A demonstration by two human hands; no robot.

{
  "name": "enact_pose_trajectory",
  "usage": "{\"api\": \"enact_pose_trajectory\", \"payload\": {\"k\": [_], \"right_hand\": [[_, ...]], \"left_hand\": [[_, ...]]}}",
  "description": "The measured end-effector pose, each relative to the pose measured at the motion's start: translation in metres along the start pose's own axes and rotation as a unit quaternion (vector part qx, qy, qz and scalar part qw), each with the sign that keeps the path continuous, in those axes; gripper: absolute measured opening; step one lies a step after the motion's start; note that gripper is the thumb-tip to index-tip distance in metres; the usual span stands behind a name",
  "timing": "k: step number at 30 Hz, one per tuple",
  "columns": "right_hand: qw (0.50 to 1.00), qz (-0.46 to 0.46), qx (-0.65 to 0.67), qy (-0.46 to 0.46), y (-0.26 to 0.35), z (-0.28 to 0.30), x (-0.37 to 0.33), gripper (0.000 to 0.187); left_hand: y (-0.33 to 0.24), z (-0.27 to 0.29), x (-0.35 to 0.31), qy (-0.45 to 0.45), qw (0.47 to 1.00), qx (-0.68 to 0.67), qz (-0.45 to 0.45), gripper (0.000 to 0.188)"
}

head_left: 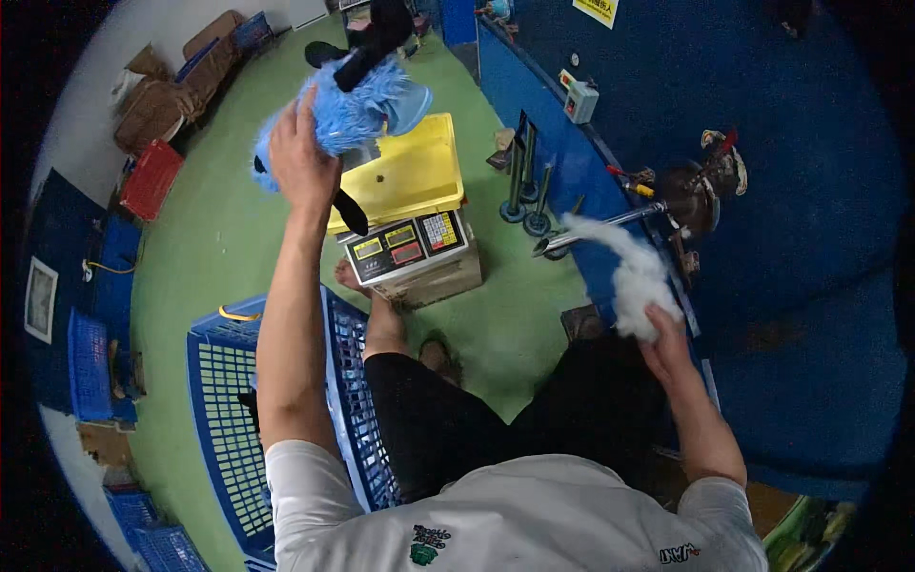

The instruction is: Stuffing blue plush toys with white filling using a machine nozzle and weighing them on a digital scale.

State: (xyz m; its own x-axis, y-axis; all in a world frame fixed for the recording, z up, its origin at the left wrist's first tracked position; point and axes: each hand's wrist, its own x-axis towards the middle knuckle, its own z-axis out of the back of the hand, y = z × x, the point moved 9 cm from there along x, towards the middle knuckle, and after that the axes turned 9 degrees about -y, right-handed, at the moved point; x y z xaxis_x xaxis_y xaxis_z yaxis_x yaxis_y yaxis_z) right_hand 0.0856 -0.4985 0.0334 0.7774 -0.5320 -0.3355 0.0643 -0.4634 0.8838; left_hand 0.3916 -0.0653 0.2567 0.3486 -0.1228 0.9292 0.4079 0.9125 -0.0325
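Observation:
My left hand (303, 157) grips a fluffy blue plush toy (355, 103) with black limbs, held up over the yellow tray (444, 157). Part of the toy lies hidden behind my fingers. Off to the right, my right hand (667, 345) is closed around a tuft of white stuffing (640, 284). The stuffing trails up in a long wisp to the open end of a metal tube (610, 223), which sticks out from the blue machine wall; whether the two touch, I cannot tell.
The yellow tray sits on a digital scale (405, 250) before my legs. A blue slatted basket (224, 391) stands at my left. Metal tubes with round bases (520, 186) stand by the blue wall. A red crate (152, 179) lies at the far left.

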Motion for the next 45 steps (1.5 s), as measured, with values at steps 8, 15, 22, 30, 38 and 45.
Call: {"api": "enact_pose_trajectory", "payload": {"k": [8,15,22,30,38,45], "right_hand": [[0.977,-0.013,-0.146,-0.156,0.023,0.178,-0.072,0.063],[0.964,-0.223,-0.130,0.056,0.017,0.252,-0.201,0.069],[0.811,-0.484,-0.317,-0.088,0.034,0.424,-0.361,0.069],[0.617,-0.505,-0.534,-0.280,0.016,0.535,-0.440,0.057],[0.488,-0.485,-0.715,0.125,-0.031,0.369,-0.265,0.034],[0.627,-0.099,-0.766,0.097,0.007,0.195,-0.157,0.015]], "left_hand": [[-0.006,-0.118,-0.113,0.208,0.975,0.045,-0.063,0.077],[-0.010,-0.093,-0.152,0.161,0.987,0.020,-0.022,0.079],[-0.053,-0.039,-0.239,0.075,0.971,-0.193,0.117,0.043],[-0.111,-0.021,-0.348,0.257,0.897,-0.335,0.130,0.043],[-0.044,0.003,-0.300,0.185,0.855,-0.350,0.335,0.028],[0.038,0.041,-0.280,-0.011,0.828,-0.290,0.480,0.021]]}}
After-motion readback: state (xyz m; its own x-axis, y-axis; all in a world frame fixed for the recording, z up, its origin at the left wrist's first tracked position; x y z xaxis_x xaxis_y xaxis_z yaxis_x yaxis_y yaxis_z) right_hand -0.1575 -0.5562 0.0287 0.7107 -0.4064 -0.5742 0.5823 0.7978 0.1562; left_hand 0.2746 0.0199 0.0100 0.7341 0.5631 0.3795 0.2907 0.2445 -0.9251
